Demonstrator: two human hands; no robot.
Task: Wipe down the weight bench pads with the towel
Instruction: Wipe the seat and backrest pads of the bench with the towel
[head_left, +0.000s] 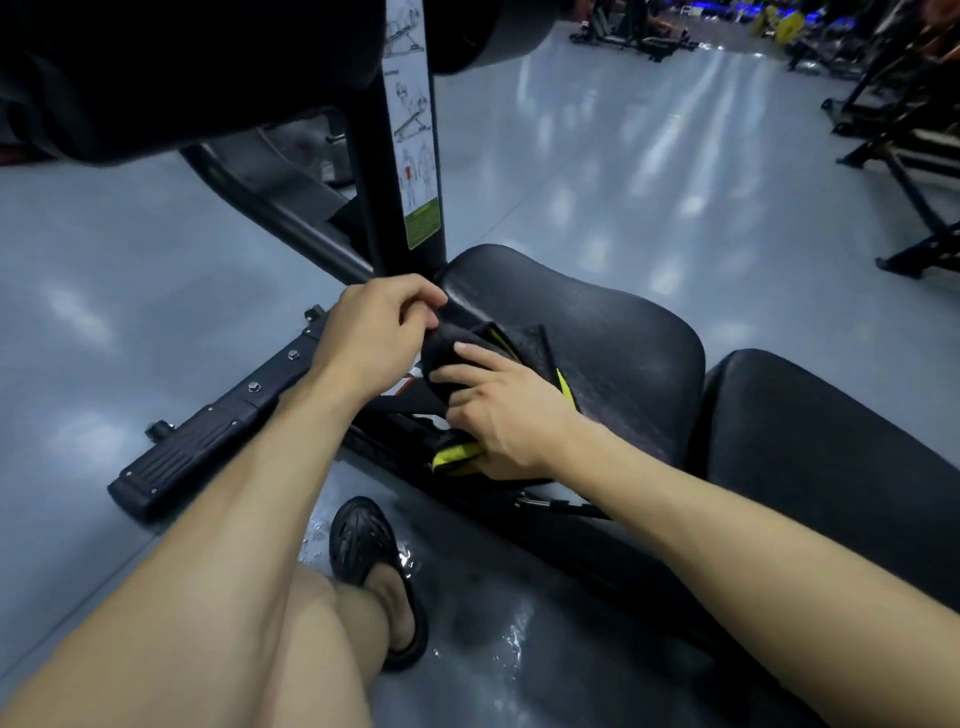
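Both hands gathered a dark towel at the near edge of the seat pad.

The weight bench ran away to the right, its seat pad (597, 332) directly beyond the hands and the back pad (831, 447) further right, nearer the right arm. The black towel (452, 358) with yellow trim lay bunched at the seat pad's left edge, partly hanging off it. The left hand (374, 338) pinched its upper fold; the right hand (498, 410) clamped the lower part. No containers showed.
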